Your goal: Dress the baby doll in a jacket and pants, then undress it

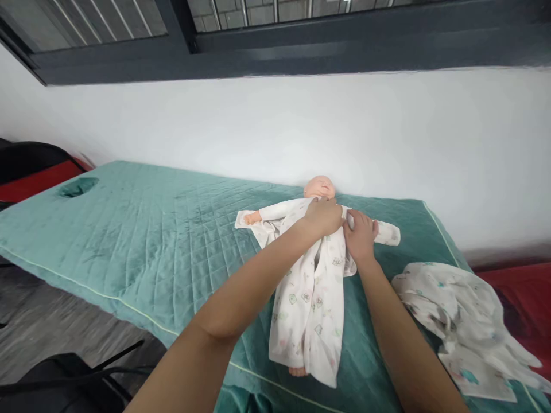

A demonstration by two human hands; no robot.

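A baby doll (319,186) lies on its back on the green padded bed, its head toward the wall. White printed baby clothes (297,298) cover its body and legs, and one foot shows at the lower hem. At the doll's upper chest, just below the chin, my left hand (326,215) is closed on the cloth. My right hand (361,234) pinches the clothes beside the chest, near the sleeve on the right. The left-side sleeve lies spread with the doll's hand (252,218) over it. My hands partly hide the chest and the right-side arm.
The quilted green bed (142,229) runs along a white wall under a dark window frame (301,54). A crumpled white printed cloth (460,310) lies at the bed's right end, beside a red surface (523,310). A black chair (64,378) stands at lower left.
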